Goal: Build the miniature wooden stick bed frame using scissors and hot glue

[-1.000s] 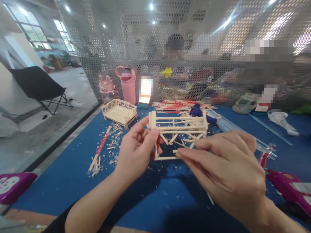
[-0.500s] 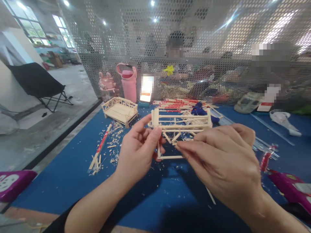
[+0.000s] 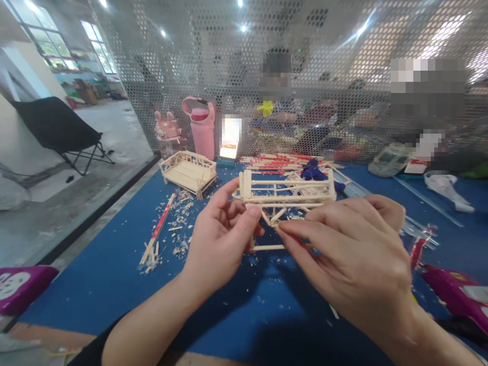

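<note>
My left hand grips the left end of a small frame built of thin wooden sticks, its thumb pressed on the near side. The frame is held up above the blue table. My right hand is closed in a pinch, thumb and forefinger meeting at short slanted sticks under the frame's middle rail. Whether a separate bit is between those fingertips is too small to tell. The frame's lower right part is hidden behind my right hand.
A finished-looking stick bench stands at the back left beside wood shavings and a red-wrapped stick bundle. Behind are more sticks, a pink bottle and a lit phone. A perforated metal screen closes the back.
My left thumb has slid slightly right and up along the frame. The right fingers stay pinched at the slanted sticks, and the frame has barely shifted.
</note>
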`<move>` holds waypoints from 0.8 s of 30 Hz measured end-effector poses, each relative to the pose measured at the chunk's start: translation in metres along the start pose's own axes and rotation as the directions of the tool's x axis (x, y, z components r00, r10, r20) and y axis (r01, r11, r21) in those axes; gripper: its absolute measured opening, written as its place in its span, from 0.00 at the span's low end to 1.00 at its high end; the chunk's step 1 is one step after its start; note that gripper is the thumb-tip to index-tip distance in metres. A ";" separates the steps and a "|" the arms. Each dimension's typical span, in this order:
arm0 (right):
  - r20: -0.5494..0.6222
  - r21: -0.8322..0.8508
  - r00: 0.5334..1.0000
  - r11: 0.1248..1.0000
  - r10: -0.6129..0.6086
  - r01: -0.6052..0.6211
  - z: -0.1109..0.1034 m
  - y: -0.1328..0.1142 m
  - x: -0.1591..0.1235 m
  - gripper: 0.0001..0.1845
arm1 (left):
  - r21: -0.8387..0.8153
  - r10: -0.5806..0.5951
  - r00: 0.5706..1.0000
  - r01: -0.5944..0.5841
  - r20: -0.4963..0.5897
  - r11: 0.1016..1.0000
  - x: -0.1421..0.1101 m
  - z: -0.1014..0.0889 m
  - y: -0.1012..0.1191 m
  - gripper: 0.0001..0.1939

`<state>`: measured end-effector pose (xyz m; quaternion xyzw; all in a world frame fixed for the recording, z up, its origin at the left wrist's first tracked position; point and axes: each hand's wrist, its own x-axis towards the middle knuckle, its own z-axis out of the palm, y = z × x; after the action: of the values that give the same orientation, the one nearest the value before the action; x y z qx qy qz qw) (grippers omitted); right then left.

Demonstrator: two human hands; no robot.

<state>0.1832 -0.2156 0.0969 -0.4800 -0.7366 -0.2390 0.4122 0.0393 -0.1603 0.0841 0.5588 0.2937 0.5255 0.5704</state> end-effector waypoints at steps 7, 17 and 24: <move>0.000 -0.023 1.000 1.000 -0.004 0.004 0.001 0.000 0.001 0.06 | -0.018 -0.056 0.998 0.056 0.011 0.998 -0.004 0.002 0.003 0.29; -0.007 -0.039 1.000 0.999 -0.016 0.016 0.002 0.002 -0.003 0.01 | -0.036 -0.100 0.994 0.101 0.034 0.994 -0.004 0.002 0.005 0.35; -0.048 -0.028 0.999 1.000 0.009 -0.010 -0.005 0.004 -0.004 0.03 | -0.017 -0.110 0.993 0.111 0.032 0.994 -0.003 0.003 0.005 0.36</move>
<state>0.1898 -0.2196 0.0967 -0.4834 -0.7209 -0.2587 0.4240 0.0400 -0.1649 0.0882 0.5445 0.3104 0.4871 0.6083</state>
